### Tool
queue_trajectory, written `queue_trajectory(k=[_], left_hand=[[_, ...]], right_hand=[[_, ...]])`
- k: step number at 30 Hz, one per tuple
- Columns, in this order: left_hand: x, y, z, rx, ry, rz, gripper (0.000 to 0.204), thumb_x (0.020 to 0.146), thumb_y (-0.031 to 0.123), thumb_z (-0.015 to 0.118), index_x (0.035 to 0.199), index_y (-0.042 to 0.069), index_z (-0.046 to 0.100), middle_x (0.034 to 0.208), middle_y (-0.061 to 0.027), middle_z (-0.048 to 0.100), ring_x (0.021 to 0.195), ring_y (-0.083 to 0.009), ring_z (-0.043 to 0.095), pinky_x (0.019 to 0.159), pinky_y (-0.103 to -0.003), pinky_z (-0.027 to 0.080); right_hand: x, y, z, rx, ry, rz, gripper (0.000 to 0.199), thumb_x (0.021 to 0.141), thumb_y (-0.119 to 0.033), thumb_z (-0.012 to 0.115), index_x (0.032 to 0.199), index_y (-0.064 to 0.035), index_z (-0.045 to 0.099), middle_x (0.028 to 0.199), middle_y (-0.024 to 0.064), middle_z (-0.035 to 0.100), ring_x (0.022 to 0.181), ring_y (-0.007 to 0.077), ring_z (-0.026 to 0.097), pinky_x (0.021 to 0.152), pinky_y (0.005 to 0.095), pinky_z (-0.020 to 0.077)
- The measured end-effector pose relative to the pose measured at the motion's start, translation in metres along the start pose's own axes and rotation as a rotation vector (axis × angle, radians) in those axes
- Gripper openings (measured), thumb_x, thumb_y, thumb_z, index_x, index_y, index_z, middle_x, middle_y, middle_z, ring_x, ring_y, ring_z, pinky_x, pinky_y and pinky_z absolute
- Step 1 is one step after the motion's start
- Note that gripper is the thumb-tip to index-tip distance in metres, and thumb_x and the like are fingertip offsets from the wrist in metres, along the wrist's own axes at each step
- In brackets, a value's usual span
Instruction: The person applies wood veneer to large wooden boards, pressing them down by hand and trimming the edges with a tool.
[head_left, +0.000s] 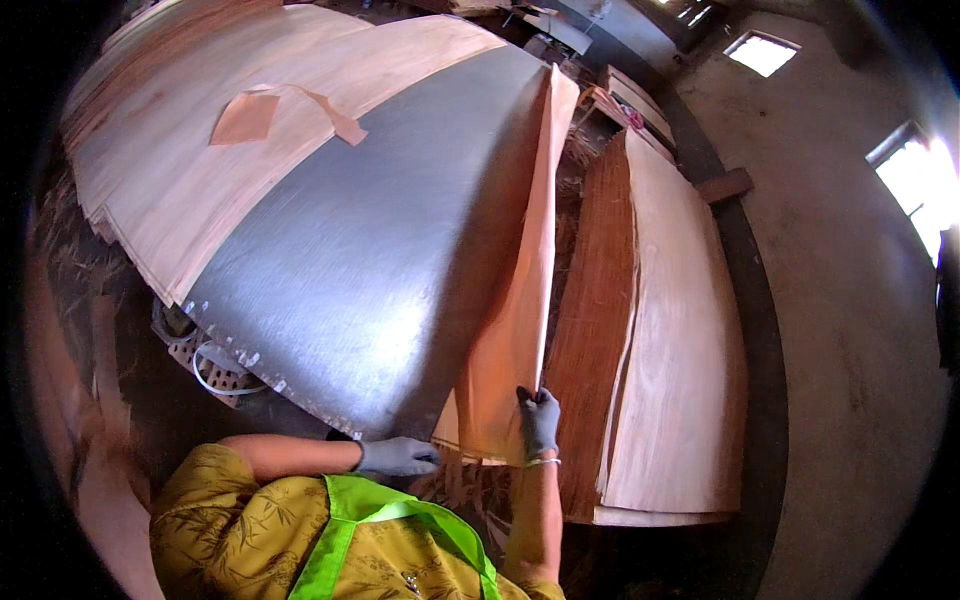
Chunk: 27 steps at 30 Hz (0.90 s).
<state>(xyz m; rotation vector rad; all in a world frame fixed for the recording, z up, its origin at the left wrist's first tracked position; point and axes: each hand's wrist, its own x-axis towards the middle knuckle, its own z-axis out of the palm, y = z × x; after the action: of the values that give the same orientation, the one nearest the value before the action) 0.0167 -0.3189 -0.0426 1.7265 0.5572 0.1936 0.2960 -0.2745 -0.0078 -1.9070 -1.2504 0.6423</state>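
Note:
My right hand [540, 422], in a grey glove, is closed on the near end of a thin orange-brown veneer sheet [505, 355]. The sheet stands raised along its long side, curving up from the right part of a smooth grey tabletop [370, 240]. My left hand [398, 457], gloved the same way, lies by the table's near edge, just left of the sheet's lower corner. Its fingers point right, stretched out, with nothing visible in them. A pale veneer corner [447, 420] shows beneath the raised sheet.
Broad stacks of pale veneer [240, 180] cover the table's left side, with a torn orange piece [246, 118] on top. To the right stands another veneer stack [680, 350], reddish-brown along its left part. A perforated crate [225, 375] sits below the table edge. Scraps litter the floor.

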Motion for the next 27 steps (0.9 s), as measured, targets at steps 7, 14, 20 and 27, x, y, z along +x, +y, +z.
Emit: queue_trajectory(k=[7,14,20,27], left_hand=[[-0.023,-0.066,0.059,0.033,0.014,-0.262,0.043,0.086,0.036,0.050,0.112,0.002,0.053,0.106,-0.0183,0.059,0.094,-0.0297,0.058,0.084,-0.038,0.044],[0.029,-0.151,0.191,0.267,-0.243,-0.573,0.052,0.088,0.041,0.044,0.118,0.000,0.050,0.120,-0.0157,0.053,0.105,-0.0265,0.052,0.092,-0.035,0.039],[0.098,-0.134,0.257,0.047,-0.030,-0.611,0.052,0.088,0.042,0.043,0.118,0.000,0.050,0.121,-0.0144,0.052,0.107,-0.0258,0.051,0.093,-0.035,0.038],[0.224,-0.126,0.317,-0.598,0.442,-0.564,0.052,0.089,0.042,0.041,0.119,0.001,0.049,0.122,-0.0129,0.052,0.109,-0.0251,0.049,0.094,-0.035,0.037]], right_hand=[[-0.021,0.001,-0.135,0.281,-0.016,0.087,0.019,0.082,-0.016,0.063,0.086,0.0033,0.062,0.073,-0.0018,0.057,0.065,0.0067,0.046,0.057,0.0231,0.0394],[-0.084,0.043,-0.296,0.268,0.123,0.148,0.020,0.084,-0.014,0.059,0.088,0.0051,0.061,0.071,-0.0025,0.053,0.062,0.0066,0.043,0.053,0.0226,0.0368],[-0.130,0.100,-0.422,0.449,0.142,0.088,0.039,0.087,-0.012,0.057,0.117,0.0087,0.045,0.067,-0.0067,0.038,0.060,0.0044,0.035,0.053,0.0187,0.0323],[-0.138,0.162,-0.538,0.703,0.204,0.066,0.018,0.086,-0.024,0.060,0.089,-0.0076,0.055,0.076,-0.0055,0.046,0.067,0.0060,0.042,0.061,0.0214,0.0377]])
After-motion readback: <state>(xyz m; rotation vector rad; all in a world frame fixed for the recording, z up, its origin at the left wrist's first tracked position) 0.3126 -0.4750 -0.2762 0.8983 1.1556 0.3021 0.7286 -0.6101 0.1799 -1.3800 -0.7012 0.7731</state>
